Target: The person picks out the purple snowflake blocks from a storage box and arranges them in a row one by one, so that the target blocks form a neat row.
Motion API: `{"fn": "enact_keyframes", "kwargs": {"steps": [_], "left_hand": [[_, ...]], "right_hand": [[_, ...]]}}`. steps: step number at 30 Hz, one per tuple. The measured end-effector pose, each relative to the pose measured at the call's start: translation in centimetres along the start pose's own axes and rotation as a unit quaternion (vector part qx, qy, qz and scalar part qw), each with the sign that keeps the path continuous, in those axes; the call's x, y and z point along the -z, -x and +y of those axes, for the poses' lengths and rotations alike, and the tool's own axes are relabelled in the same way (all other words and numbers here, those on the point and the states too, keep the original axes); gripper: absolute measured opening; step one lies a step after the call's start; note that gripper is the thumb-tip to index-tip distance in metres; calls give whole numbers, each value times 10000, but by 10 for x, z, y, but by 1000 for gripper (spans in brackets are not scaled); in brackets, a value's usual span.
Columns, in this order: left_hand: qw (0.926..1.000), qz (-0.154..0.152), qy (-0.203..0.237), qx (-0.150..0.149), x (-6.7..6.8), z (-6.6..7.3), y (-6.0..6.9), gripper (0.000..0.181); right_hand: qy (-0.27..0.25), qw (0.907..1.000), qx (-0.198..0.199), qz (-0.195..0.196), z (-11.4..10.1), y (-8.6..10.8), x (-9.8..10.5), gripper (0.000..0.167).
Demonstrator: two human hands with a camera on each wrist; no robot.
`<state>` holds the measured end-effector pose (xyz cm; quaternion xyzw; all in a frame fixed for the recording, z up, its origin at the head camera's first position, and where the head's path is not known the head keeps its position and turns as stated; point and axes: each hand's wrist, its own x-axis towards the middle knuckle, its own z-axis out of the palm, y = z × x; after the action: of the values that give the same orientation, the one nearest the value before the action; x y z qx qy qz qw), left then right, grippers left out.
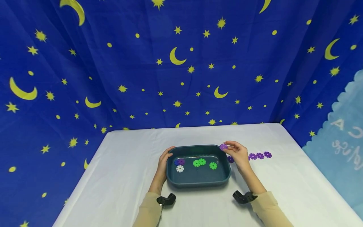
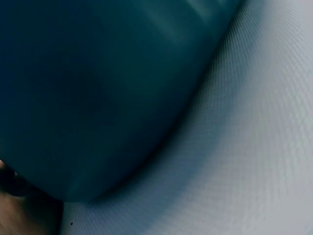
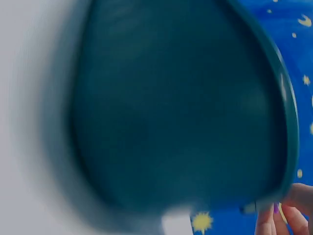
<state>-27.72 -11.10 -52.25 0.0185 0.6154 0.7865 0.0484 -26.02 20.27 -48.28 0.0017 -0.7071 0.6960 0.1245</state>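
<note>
My right hand (image 1: 239,155) pinches a purple snowflake disc (image 1: 223,147) between thumb and fingers, over the far right corner of a dark teal plastic tub (image 1: 198,185). In the right wrist view only a sliver of the purple disc shows by the fingertips (image 3: 264,220). At the tub's left side my left hand (image 1: 162,164) grips the rim. Inside the tub lie several green discs (image 1: 213,165), a white disc (image 1: 180,168), and a blue disc (image 1: 176,162) partly overlapped by a purple one (image 1: 181,161). The left wrist view holds mostly the tub's outer wall (image 2: 98,98).
A row of purple snowflake discs (image 1: 260,156) lies on the white tablecloth (image 1: 286,176) right of the tub, partly hidden behind my right hand. A blue curtain (image 1: 198,78) with yellow moons and stars stands behind the table. A light blue panel (image 1: 340,135) hangs at the right.
</note>
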Motion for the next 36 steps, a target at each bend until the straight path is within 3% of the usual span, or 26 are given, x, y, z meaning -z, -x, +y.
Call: {"fn": "enact_keyframes", "kwargs": {"steps": [7,17,29,36], "left_hand": [[9998,184,111,-49,1,-12,-7,46],[9996,259,-63,-62,-1,-13,-7,46],[9996,247,-147,-85,-1,-13,-7,47],[9996,265,-112,-33,-2,-11,-6,47]], "right_hand": [[-351,9979,-70,534,1,-9,22,39],[-52,9929,-384,1125,6,-16,40,39],[-117,9804,-640,1857,11,-25,71,30],[-119,9680,-707,2405,7,-26,92,27]]}}
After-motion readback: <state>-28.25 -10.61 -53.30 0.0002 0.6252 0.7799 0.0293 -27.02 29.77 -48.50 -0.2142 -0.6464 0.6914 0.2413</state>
